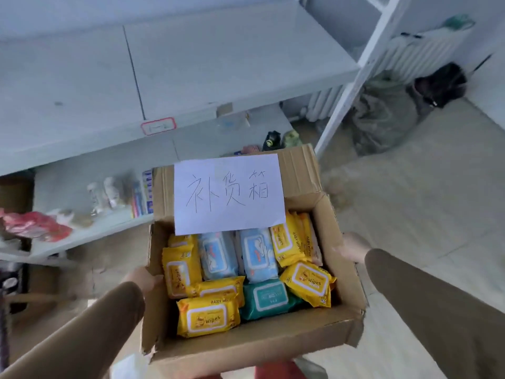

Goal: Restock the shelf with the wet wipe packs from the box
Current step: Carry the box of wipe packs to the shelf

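Head view: cardboard box [254, 348] is carried at waist height, one of the hands on each side wall. Left hand [143, 279] presses the left wall, fingers hidden behind the cardboard; right hand [352, 246] sits vs. the right wall, mostly covered by the flap. Can't tell how far either curls under, prob. cupping the sides. Neither has a pack.

Wet wipe packs all still inside the box: yellow packs [207, 315] front, left and right, two light-blue packs [217, 255] upright in the middle, a teal pack [269, 298] lying flat near front. Back flap stands up w/ a handwritten paper sign [228, 194] on it.

Shelf [191, 64] is straight ahead, its upper board bare and wide; a red-edged label [158, 126] sits on its front lip. Lower board [82, 231] carries mixed small goods.

Step in hand, as I judge it: bring the box to the shelf and park it. Do it well: keep the box level, since packs are loose. Rest it on the bare board or the floor beside the upright, so both hands go free. Then lift packs one at a time, same colour together, faces out.
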